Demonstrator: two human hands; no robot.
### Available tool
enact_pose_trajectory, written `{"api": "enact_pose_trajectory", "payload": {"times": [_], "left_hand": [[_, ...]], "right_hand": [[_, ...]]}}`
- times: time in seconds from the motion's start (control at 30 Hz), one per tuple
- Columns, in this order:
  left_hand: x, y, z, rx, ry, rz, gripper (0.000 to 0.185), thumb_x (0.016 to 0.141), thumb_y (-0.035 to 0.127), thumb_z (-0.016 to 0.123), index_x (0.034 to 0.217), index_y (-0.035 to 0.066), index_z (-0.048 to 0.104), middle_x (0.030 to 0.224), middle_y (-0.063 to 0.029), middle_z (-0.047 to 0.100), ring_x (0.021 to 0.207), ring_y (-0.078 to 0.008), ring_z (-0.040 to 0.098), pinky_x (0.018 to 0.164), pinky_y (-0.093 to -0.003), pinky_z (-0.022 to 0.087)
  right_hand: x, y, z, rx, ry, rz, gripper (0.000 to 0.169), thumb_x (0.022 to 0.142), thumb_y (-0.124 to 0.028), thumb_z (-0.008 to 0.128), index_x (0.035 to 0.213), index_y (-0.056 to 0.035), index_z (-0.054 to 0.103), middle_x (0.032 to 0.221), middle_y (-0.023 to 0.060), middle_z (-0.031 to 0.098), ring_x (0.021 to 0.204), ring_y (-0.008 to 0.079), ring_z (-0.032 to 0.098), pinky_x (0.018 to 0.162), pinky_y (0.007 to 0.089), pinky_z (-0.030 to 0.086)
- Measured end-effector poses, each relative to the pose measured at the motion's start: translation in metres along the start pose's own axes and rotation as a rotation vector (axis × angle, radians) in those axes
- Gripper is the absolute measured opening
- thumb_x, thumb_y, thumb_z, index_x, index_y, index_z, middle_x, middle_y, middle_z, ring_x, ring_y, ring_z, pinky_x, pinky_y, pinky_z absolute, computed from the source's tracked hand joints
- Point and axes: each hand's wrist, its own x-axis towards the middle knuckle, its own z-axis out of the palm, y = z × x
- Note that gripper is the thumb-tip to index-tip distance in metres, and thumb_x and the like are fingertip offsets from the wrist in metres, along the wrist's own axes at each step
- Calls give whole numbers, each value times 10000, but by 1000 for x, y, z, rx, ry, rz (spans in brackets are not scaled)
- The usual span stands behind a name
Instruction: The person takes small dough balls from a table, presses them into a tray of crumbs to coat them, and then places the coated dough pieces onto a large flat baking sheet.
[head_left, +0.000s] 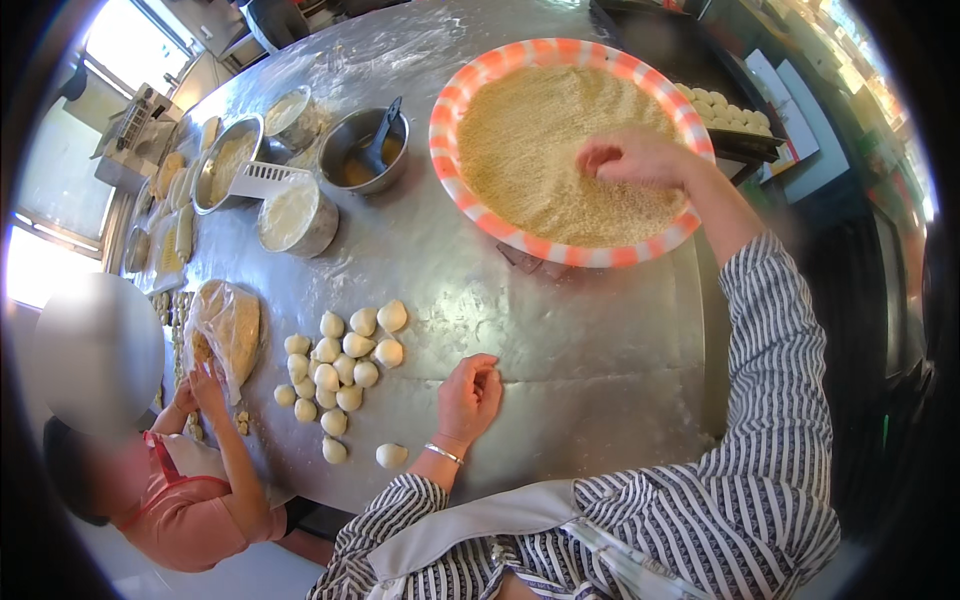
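Note:
My right hand (637, 157) is over the sesame seeds (555, 142) in a large orange-and-white basin (457, 191); its fingers are curled and slightly blurred, and whether they hold anything is unclear. On the metal table (585, 420) rests my left hand (470, 394), fingers loosely curled, with a silver bracelet at the wrist. Left of it lie several round, pale dough balls (344, 369), some with pointed tips. One dough ball (391, 455) sits apart, near the left forearm.
A co-worker (187, 480) at the left has both hands by a plastic bag of crumbly filling (236, 322). Farther back stand a flour container (296, 217), a metal pot (364, 150) with a blue utensil, and a metal bowl (225, 165). A dark tray (739, 142) of dough balls is beyond the basin.

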Motion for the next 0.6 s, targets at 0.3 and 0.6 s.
{"api": "enact_pose_trajectory", "payload": {"times": [0.3, 0.6], "left_hand": [[-4, -8, 2, -31, 36, 5, 185, 919, 24, 715, 1096, 63, 674, 794, -42, 697, 594, -78, 607, 559, -228, 495], [-1, -2, -1, -37, 24, 1, 184, 925, 34, 710, 1104, 56, 674, 780, -38, 686, 584, -79, 599, 571, -229, 503]], "right_hand": [[25, -34, 25, 324, -350, 232, 340, 928, -187, 648, 1222, -38, 730, 1008, 86, 761, 875, 166, 734, 763, 321, 593], [43, -7, 42, -609, 185, -281, 497, 942, -251, 684, 1430, -171, 625, 1458, 119, 587, 1340, 287, 550, 1140, 430, 424]]}}
